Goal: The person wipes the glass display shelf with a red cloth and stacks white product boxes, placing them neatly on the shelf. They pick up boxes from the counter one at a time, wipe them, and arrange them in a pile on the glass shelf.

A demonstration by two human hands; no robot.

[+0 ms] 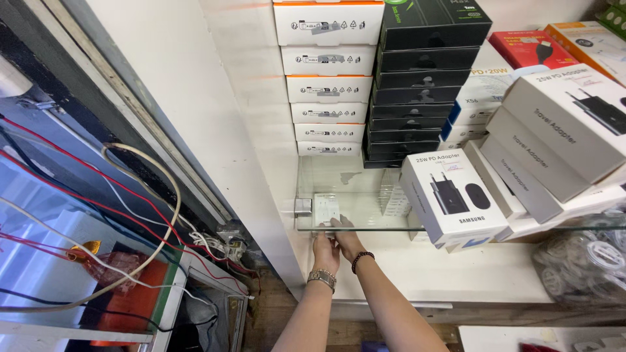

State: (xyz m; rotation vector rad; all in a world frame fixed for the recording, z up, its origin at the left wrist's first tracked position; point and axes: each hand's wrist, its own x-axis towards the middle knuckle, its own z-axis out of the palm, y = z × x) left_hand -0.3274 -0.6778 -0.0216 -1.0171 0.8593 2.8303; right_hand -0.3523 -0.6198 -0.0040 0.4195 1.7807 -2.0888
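Observation:
Both my arms reach under a glass shelf into the lower compartment of a white cabinet. My left hand, with a metal watch on its wrist, and my right hand, with a dark bead bracelet, meet on a small white box seen through the glass near the left wall. Both hands' fingers curl around its near edge. The glass partly hides the fingertips.
Stacks of white boxes and black boxes stand on the glass shelf, with white charger boxes leaning at right. Bagged white cables lie at lower right. Loose red, white and black wires hang at left.

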